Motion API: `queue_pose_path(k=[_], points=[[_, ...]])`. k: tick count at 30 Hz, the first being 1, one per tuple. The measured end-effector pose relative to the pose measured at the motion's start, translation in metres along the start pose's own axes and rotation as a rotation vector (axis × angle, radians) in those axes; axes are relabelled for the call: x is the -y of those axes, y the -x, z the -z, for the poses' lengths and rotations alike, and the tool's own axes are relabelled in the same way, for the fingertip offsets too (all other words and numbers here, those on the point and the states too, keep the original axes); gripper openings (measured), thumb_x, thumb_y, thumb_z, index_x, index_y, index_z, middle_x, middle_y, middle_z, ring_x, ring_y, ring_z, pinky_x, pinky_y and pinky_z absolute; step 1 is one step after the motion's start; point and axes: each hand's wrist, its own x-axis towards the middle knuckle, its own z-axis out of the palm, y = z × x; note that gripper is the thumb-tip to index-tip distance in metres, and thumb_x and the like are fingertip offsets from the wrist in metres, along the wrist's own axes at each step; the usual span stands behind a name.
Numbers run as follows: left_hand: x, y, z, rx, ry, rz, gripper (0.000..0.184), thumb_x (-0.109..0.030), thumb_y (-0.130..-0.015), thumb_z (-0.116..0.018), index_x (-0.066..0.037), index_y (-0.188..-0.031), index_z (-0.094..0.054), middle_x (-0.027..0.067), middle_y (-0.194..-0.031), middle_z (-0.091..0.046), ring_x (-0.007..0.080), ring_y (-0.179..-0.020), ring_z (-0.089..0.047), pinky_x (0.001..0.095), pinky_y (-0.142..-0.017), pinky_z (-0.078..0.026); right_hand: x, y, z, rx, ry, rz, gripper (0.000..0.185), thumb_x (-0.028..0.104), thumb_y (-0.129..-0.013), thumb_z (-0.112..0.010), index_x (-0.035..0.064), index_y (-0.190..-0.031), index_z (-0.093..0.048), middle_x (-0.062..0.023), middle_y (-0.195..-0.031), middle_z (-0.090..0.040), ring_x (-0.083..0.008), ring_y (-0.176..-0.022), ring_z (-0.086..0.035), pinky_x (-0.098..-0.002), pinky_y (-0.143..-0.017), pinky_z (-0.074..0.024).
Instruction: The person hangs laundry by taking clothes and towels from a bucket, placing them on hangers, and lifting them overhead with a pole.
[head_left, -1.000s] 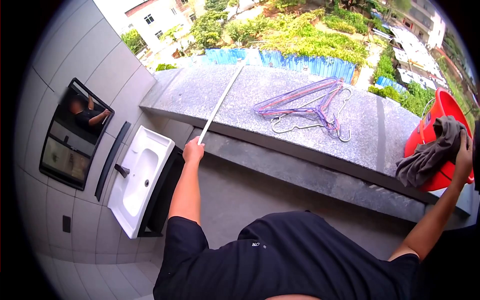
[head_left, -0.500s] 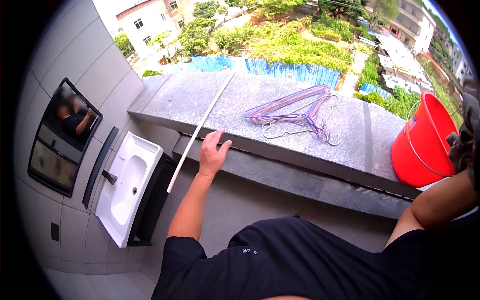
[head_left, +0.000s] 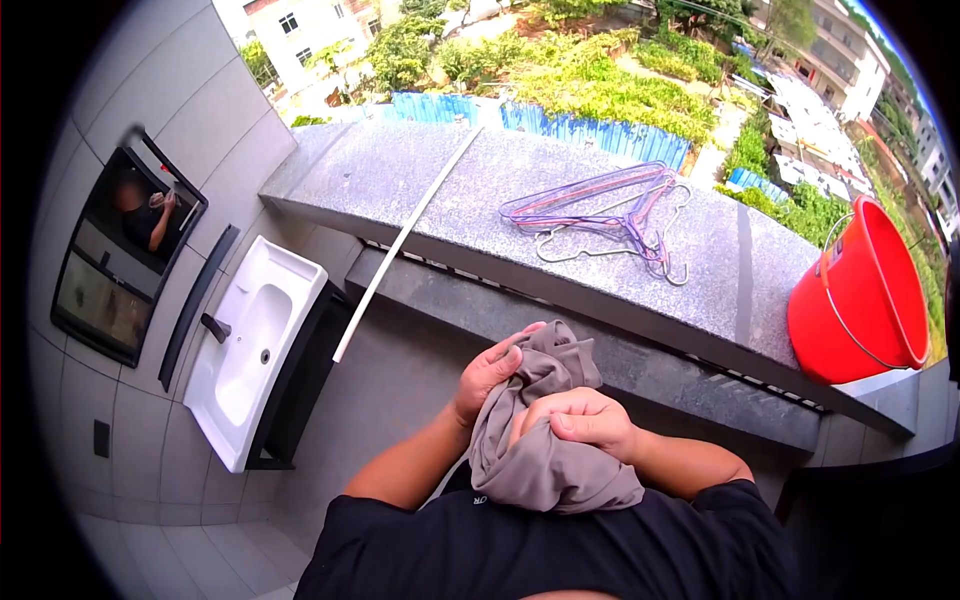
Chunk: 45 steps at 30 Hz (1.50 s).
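A bunched grey-brown cloth [head_left: 550, 470] is held in front of my chest by both hands. My left hand [head_left: 490, 378] grips its upper left part, thumb on top. On its right side my right hand [head_left: 590, 418] is closed on a fold, with the fingertips hidden in the fabric. Beyond them, a stack of wire hangers [head_left: 590, 207], purple, pink and white, lies on the granite ledge [head_left: 480, 210]. A long white rod [head_left: 400, 240] rests across the ledge's edge, its near end sticking out over the floor. The red bucket [head_left: 850, 300] stands at the ledge's right end.
To the left are a white sink [head_left: 255, 350] with a dark tap [head_left: 215, 327], a black shelf strip [head_left: 198, 305] and a mirror [head_left: 130, 255] on the tiled wall. Below the ledge runs a lower dark step [head_left: 600, 360]. Greenery and buildings lie outside.
The cloth has come from the bucket at the right to my chest, held by my right hand. My left hand has let go of the rod and now grips the cloth too.
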Motion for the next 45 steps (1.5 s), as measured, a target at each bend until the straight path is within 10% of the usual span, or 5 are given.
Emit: queue_pose_path(k=[13, 25, 34, 41, 45], points=[[-0.05, 0.082, 0.067, -0.628, -0.282, -0.657, 0.02, -0.018, -0.104, -0.064, -0.005, -0.117, -0.072, 0.0082, -0.119, -0.073, 0.0207, -0.108, -0.068, 0.0371, -0.101, -0.052, -0.049, 0.039, 0.121, -0.467, 0.713, 0.183, 0.02, 0.009, -0.094, -0.051, -0.0034, -0.098, -0.066, -0.01, -0.117, -0.068, -0.0152, -0.105, -0.055, -0.0293, -0.095, -0.0412], [-0.074, 0.095, 0.022, -0.304, -0.142, -0.794, 0.053, -0.035, -0.105, -0.06, -0.01, -0.15, -0.05, 0.0097, -0.154, -0.051, 0.0316, -0.141, -0.049, 0.0543, -0.12, -0.037, -0.083, -0.009, 0.116, -0.106, 1.434, -0.534, 0.061, 0.054, -0.097, -0.065, 0.0003, -0.125, -0.06, -0.027, -0.105, -0.07, -0.0458, -0.098, -0.067, -0.051, -0.085, -0.0527], [-0.101, 0.068, -0.065, -0.649, -0.405, -1.057, 0.062, -0.049, -0.108, -0.048, -0.009, -0.154, -0.044, 0.0114, -0.155, -0.049, 0.0332, -0.14, -0.049, 0.0523, -0.118, -0.041, -0.129, 0.019, 0.162, -0.073, 1.358, -0.528, 0.064, 0.0, -0.079, -0.066, 0.0135, -0.142, -0.061, -0.0135, -0.132, -0.066, -0.0327, -0.126, -0.056, -0.0422, -0.109, -0.0457], [-0.104, 0.048, -0.099, -0.639, -1.177, -1.135, 0.07, -0.054, -0.108, -0.039, -0.006, -0.158, -0.031, 0.0163, -0.157, -0.044, 0.0351, -0.14, -0.049, 0.05, -0.12, -0.041, -0.158, 0.029, 0.185, -0.311, 0.691, -0.45, 0.04, 0.008, -0.091, -0.066, 0.0063, -0.13, -0.068, -0.0137, -0.109, -0.075, -0.0307, -0.101, -0.07, -0.0418, -0.094, -0.0543], [-0.126, 0.06, -0.106, -0.66, -1.446, -1.293, 0.083, -0.066, -0.105, -0.026, -0.004, -0.16, -0.021, 0.0185, -0.157, -0.04, 0.0307, -0.142, -0.046, 0.0428, -0.125, -0.034, -0.139, 0.016, 0.182, -0.273, 1.289, -0.568, 0.044, 0.03, -0.092, -0.073, 0.0021, -0.126, -0.069, -0.0147, -0.11, -0.076, -0.0334, -0.106, -0.071, -0.0424, -0.095, -0.0544]])
